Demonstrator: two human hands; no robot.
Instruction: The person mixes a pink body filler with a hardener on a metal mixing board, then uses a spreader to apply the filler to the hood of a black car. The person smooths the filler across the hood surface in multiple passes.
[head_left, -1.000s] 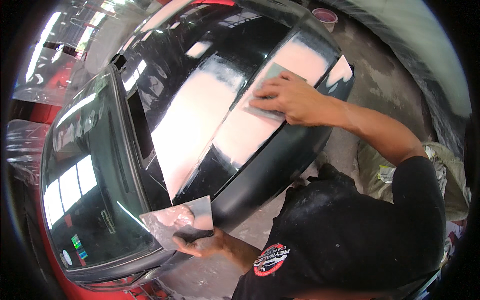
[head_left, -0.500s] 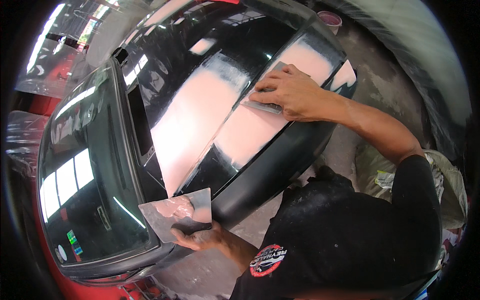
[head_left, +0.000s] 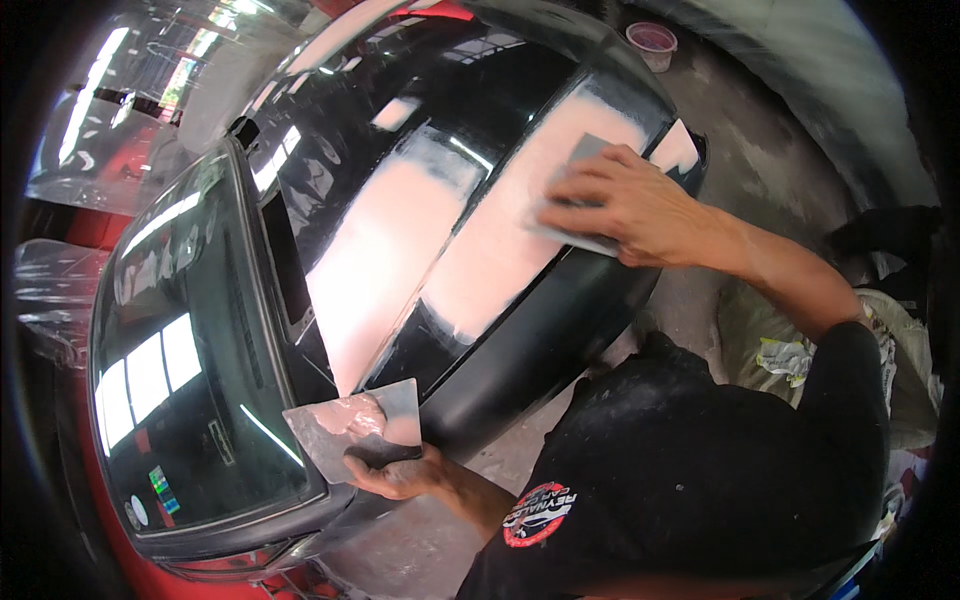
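Observation:
My left hand point(head_left: 400, 474) grips a flat grey metal plate point(head_left: 322, 452) from below, fingers under its near edge. On the plate lies a lump of pink body filler point(head_left: 362, 414). With fingers spread across it, my right hand point(head_left: 645, 208) holds a thin grey spreader point(head_left: 588, 150) against the black car panel, over a smooth pink filler patch point(head_left: 490, 262). The hand is slightly blurred, and part of the spreader is hidden under the fingers. A second, wider pink patch point(head_left: 385, 235) covers the panel left of the seam.
The car's dark window point(head_left: 200, 330) is at the left, near the plate. A small pink-rimmed bucket point(head_left: 652, 45) stands on the concrete floor point(head_left: 745, 150) at the far right. Sacks point(head_left: 905, 370) lie by my right elbow, and clear plastic sheeting point(head_left: 75, 150) hangs at far left.
My right hand and the spreader have moved right, toward the panel's edge. Pink filler now covers more of the strip's near end. The left hand still holds the plate in nearly the same place.

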